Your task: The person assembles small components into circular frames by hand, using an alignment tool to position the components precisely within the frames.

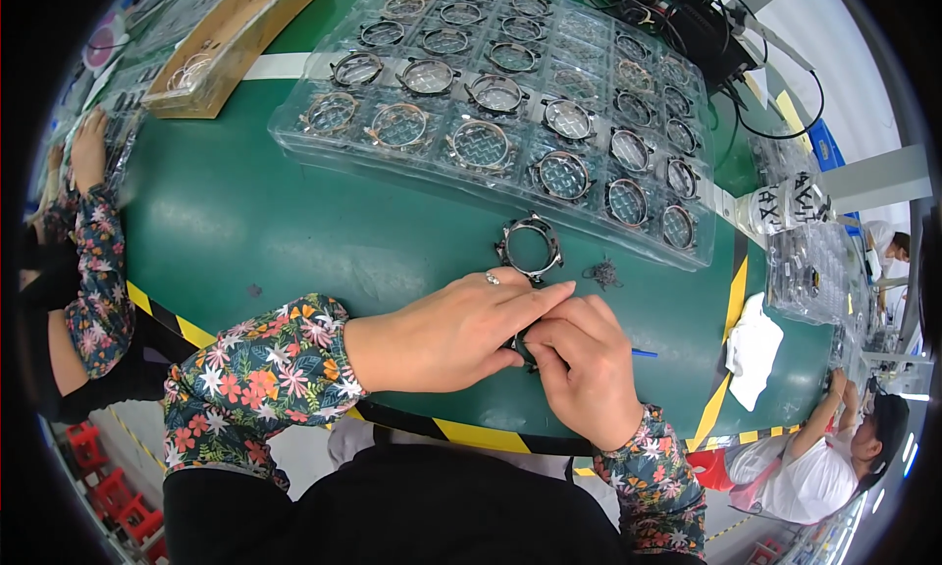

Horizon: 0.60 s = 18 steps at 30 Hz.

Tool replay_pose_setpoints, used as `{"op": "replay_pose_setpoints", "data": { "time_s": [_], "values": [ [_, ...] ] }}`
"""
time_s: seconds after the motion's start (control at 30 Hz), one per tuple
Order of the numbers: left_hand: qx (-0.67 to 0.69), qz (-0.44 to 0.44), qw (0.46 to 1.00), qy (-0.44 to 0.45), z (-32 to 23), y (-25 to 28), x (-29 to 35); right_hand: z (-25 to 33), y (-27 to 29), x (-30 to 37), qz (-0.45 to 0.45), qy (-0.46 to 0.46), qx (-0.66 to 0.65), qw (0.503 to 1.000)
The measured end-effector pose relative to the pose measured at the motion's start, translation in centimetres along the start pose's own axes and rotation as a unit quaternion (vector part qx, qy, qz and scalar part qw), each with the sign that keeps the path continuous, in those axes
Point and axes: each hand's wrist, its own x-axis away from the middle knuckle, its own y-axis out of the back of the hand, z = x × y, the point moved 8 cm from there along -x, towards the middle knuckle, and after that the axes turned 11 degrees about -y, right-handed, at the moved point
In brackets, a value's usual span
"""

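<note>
Between my two hands is a small dark ring-shaped part, likely a watch case, mostly hidden by the fingers. My left hand grips it from the left, its index finger stretched over toward the right fingers. My right hand pinches it from the right with thumb and fingers. Just beyond the fingertips, an empty dark watch case lies flat on the green mat. Beside it sits a small heap of tiny dark pieces. A thin blue stick shows next to my right hand.
A clear plastic tray with many watch cases in its pockets spans the far side. Further left stands a cardboard box. Black cables and a device lie far right, a white cloth nearer. Co-workers sit at both sides.
</note>
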Motion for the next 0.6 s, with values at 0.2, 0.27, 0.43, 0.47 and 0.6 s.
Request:
{"op": "replay_pose_setpoints", "data": {
  "time_s": [0.2,0.27,0.43,0.47,0.6],
  "values": [
    [0.005,0.022,1.000,-0.014,0.0,0.0,0.0,0.1,0.0,0.1,0.004,0.006,-0.005,1.000],
    [0.009,0.027,0.999,-0.018,0.0,0.1,0.0,0.1,-0.1,0.1,0.008,0.006,-0.005,1.000],
    [0.010,0.033,0.999,-0.025,0.2,0.1,0.1,0.3,-0.1,0.2,-0.007,0.010,-0.002,1.000],
    [0.007,0.025,0.999,-0.021,0.1,0.3,0.1,0.3,-0.1,0.3,-0.016,0.009,0.000,1.000],
    [-0.055,-0.009,0.998,0.003,-1.0,0.7,0.1,0.3,0.0,0.3,-0.045,0.011,0.006,0.999]
  ]
}}
